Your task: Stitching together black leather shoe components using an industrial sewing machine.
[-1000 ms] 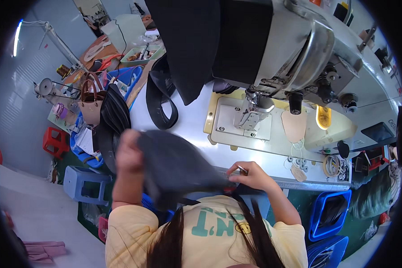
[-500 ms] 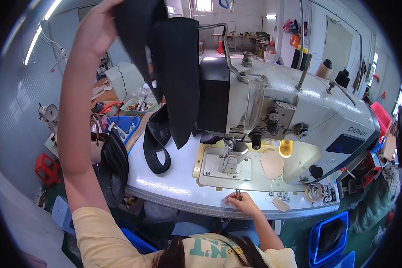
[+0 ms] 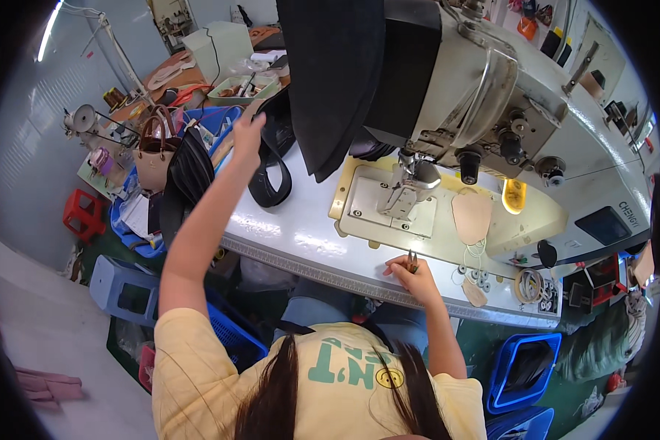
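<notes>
The left hand (image 3: pixel 247 136) is raised over the far left part of the white table (image 3: pixel 293 235), to the left of the sewing machine (image 3: pixel 484 110). Its fingers look spread and loose, with nothing clearly between them; it is just beside the black strap loop (image 3: pixel 271 172) that lies on the table, but I cannot tell if it touches it. The dark fabric piece (image 3: pixel 334 81) hangs over the arm of the sewing machine, its long axis running from the machine top down toward the table, with the pointed lower end just above the table surface, right of the strap loop.

The right hand (image 3: pixel 412 273) rests on the near edge of the table, in front of the machine's needle plate (image 3: pixel 389 205). It is closed on small thread snips (image 3: pixel 412 259), which point away from the person, toward the machine.

To reach for the strap well, I judge the hand should come down on the near side of the loop and take it flat, so it does not twist or drag the hanging fabric off the machine. The snips should stay low with the tips pointing away.

Left of the machine, beyond the table, a brown handbag (image 3: pixel 154 158) stands among other bags.
</notes>
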A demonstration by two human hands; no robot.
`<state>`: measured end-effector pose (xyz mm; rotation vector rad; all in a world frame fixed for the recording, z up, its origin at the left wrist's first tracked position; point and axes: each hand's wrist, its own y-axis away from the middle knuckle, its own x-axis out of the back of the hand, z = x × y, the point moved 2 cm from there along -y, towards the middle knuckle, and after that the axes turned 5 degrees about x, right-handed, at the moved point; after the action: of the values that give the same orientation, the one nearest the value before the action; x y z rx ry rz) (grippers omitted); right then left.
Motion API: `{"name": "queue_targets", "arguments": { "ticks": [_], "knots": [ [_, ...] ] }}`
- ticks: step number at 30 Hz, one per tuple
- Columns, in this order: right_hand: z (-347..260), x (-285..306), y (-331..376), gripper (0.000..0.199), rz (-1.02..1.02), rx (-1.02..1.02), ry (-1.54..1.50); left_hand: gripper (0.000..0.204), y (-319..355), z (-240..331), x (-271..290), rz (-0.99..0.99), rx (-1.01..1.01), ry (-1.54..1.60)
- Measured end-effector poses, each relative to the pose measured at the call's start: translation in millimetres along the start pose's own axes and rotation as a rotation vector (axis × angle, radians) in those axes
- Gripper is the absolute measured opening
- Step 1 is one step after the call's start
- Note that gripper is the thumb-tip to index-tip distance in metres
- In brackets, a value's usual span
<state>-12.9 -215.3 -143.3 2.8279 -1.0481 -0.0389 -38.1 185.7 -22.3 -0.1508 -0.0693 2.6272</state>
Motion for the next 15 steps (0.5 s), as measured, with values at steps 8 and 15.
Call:
{"name": "queue_targets", "arguments": {
  "ticks": [8,15],
  "knots": [
    [2.5,-3.6,2.6,0.015,0.036,-0.009,0.034,0.037,-34.7,-116.8,12.3,-0.077,0.555,0.016],
    [1.8,-5.8,0.3,0.015,0.071,0.01,0.031,0.069,-59.8,-169.0,-2.3,0.145,-0.195,-0.858]
  ]
}}
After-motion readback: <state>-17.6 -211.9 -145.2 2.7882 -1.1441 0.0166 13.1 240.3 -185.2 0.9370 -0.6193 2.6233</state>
